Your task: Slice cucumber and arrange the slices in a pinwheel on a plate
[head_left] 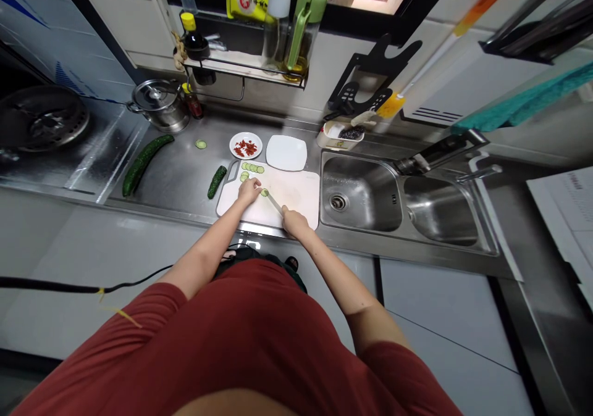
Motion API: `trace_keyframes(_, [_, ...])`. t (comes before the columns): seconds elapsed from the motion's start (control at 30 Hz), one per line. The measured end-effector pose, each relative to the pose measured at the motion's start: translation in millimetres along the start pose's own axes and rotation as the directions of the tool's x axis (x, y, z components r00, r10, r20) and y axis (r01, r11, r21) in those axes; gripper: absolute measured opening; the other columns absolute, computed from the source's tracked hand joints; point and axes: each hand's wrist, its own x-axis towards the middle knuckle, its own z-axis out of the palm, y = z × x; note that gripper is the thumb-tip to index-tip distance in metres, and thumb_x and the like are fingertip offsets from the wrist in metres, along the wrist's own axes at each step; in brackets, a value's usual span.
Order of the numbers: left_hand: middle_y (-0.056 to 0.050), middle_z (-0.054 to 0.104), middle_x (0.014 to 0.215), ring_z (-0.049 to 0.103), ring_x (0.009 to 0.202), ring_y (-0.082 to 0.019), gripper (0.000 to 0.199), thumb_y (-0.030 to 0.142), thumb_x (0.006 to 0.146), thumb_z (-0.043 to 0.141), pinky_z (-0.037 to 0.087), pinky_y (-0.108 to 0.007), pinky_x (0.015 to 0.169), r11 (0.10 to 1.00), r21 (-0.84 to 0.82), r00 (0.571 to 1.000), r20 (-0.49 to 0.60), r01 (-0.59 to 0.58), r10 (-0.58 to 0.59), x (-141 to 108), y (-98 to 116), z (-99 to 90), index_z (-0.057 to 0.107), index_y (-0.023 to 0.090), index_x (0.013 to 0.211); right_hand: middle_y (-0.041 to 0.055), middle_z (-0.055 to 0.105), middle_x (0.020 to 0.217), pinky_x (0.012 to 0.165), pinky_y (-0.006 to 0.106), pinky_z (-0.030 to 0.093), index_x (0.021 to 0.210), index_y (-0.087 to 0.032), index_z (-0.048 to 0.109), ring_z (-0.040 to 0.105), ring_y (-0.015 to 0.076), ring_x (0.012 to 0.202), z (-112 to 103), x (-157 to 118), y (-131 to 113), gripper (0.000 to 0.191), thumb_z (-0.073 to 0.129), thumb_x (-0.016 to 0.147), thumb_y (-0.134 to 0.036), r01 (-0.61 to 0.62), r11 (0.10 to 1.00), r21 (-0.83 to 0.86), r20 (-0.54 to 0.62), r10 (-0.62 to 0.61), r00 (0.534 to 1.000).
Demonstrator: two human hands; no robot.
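- Cucumber stub [264,192]: on the white cutting board [299,187], mid-board, between the 2 hands. Short piece, too small to make out its cut face.
- Left hand [250,191]: fingers together and curled, clamped down on the board just left of the stub, with fingertips at or on it.
- Right hand [295,223]: clamped on the handle of a kitchen knife [274,203], at the near edge of the board. Blade angles far-left to the stub; exact contact too small to tell.
- Cucumber slices [251,167]: row of about 5 at the far edge of the board, with a few more [244,176] in a small stack just near-left of it.
- Cut cucumber [217,181]: dark green length on the steel counter [183,175], just left of the board.
- Long cucumber [141,165]: further left on the counter. 1 lone slice [201,144] lies between it and the round white plate [233,147].
- Chopped red chili [244,149]: on that plate, just past the far edge of the board.
- Square white plate [286,152]: right of the round plate.
- Steel double sink [322,184]: right of the board.
- Steel pot [157,104]: far left on the counter.
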Motion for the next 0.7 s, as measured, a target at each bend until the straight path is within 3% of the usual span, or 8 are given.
trace_keyframes(0.3, [-0.003, 0.061, 0.090, 0.057, 0.088, -0.017, 0.019, 0.026, 0.077, 0.066, 0.042, -0.027, 0.081, 1.000, 0.000, 1.000, 0.004, 0.001, -0.001, 0, 1, -1.2, 0.066, 0.023, 0.096, 0.0175, 0.066, 0.106, 0.077, 0.033, 0.048, 0.125, -0.016, 0.042, 0.065, 0.0274, 0.099, 7, -13, 10, 0.034, 0.042, 0.091, -0.017, -0.014, 1.000, 0.004, 0.037, 0.014, 0.999])
trace_keyframes(0.7, [-0.003, 0.060, 0.089, 0.056, 0.086, -0.017, 0.018, 0.026, 0.078, 0.066, 0.042, -0.027, 0.080, 1.000, 0.007, 1.000, 0.015, 0.002, -0.002, 1, 0, -1.2, 0.066, 0.022, 0.096, 0.0167, 0.066, 0.106, 0.079, 0.033, 0.048, 0.124, -0.016, 0.043, 0.064, 0.0258, 0.100, -2, 0, -1, 0.033, 0.036, 0.092, -0.013, -0.007, 1.000, 0.024, 0.016, 0.007, 1.000])
